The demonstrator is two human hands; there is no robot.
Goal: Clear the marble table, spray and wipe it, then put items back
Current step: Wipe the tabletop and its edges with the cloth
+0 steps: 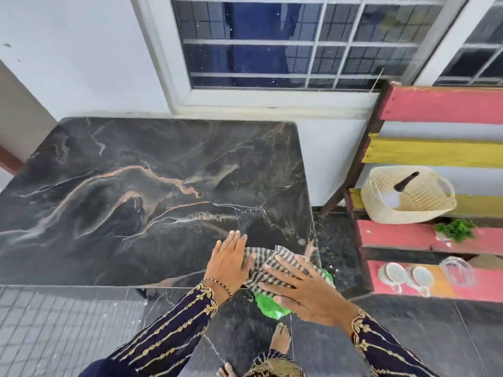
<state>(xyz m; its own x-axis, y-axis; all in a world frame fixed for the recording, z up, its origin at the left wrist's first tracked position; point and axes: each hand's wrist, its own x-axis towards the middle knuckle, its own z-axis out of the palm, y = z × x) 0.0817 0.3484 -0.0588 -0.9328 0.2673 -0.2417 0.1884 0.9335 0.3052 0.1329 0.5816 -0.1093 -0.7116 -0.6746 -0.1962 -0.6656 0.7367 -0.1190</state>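
Observation:
A dark marble table [141, 191] with tan and white veins fills the left and middle. At its near right corner lies a grey-and-white checked cloth [268, 263]. My left hand [228, 261] lies flat on the marble, its fingers apart, touching the cloth's left edge. My right hand [302, 288] presses flat on top of the cloth with fingers spread, reaching past the table's corner. A bright green thing [268, 306] shows under the cloth and my right hand, below the corner; what it is I cannot tell.
A pink and yellow slatted bench [435, 148] stands to the right, bearing a woven basket [408, 210], a green sprig [456, 229], two white cups [408, 276] and a clear glass dish [457, 270]. A barred window [285, 39] is behind the table. Bare feet [280, 338] stand on dark floor tiles.

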